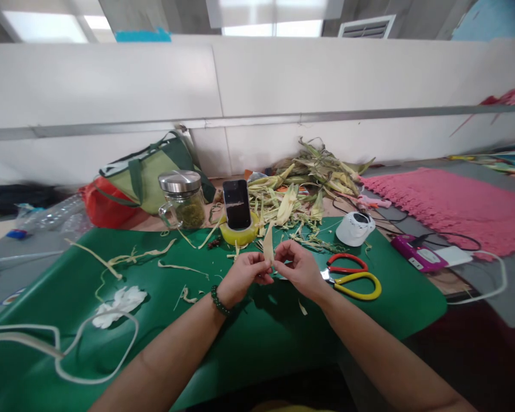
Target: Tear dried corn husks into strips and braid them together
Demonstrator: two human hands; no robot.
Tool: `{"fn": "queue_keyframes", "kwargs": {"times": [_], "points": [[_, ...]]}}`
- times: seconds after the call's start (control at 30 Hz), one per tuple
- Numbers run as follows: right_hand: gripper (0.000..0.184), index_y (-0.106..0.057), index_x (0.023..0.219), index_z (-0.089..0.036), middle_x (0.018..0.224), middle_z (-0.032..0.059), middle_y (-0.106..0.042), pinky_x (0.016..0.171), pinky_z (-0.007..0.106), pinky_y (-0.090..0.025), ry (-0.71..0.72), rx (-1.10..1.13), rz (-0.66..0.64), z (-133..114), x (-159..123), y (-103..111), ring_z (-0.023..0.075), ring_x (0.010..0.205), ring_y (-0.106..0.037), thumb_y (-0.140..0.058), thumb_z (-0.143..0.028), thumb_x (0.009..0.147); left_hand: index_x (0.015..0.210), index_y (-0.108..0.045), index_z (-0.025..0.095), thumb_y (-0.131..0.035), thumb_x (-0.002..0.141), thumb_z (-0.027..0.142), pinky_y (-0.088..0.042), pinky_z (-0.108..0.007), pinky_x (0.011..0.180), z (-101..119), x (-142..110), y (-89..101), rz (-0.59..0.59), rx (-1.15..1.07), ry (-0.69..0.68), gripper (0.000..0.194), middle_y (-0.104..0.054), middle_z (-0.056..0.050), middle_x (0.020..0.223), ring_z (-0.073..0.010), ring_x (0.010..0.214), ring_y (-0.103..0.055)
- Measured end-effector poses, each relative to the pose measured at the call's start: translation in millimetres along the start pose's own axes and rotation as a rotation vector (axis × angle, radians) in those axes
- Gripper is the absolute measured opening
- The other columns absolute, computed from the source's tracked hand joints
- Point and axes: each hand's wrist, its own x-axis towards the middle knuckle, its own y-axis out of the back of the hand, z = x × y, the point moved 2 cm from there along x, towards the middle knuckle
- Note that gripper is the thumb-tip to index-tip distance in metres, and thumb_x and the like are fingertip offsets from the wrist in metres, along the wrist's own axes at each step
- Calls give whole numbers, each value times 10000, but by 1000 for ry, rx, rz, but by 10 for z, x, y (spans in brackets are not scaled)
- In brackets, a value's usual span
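Note:
Near the middle of the green mat (257, 343), both hands meet on a pale strip of corn husk (268, 243) that points upward. My left hand (249, 272), with a green bead bracelet (220, 301) at the wrist, pinches the strip's lower end. My right hand (298, 268) pinches at the same end from the other side, its fingertips close to the left ones. Just right of my right hand lie scissors (356, 279) with one red and one yellow handle; their blades are partly hidden behind that hand.
Behind the hands a phone (237, 204) leans in a yellow tape roll (239, 232), beside a lidded glass mug (185, 200). A heap of husks (317, 171) lies at the back. A white cup-like object (355, 229) stands right, a crumpled tissue (120, 306) and white cable (90, 380) left.

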Motion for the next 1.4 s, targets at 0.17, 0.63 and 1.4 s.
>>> {"fn": "queue_keyframes", "kwargs": {"times": [0.17,0.63,1.4], "points": [[184,-483,722,-202,655,-37,-504,530,227,-413,-16,14,-11,17,15,-7,102,587,-482,-644,-241,641,619,-578,123,-716,617,302,-442,-195,481,-4,-10,-43,1,69,-95,225,-572,15,558,-91,462,-566],[292,-493,801,-199,685,-48,-512,521,214,-451,-190,206,-64,56,34,11,98,607,-524,-698,-230,595,695,-590,122,-735,592,217,-464,-185,484,-15,0,-54,-5,-69,-9,202,-641,-5,594,-95,461,-605],[281,-514,714,-183,648,-56,-550,528,216,-432,-189,288,-52,79,57,47,84,545,-535,-735,-223,545,675,-601,137,-690,661,319,-468,-229,531,9,-30,-56,53,196,-248,203,-610,9,610,-125,534,-598]]}}
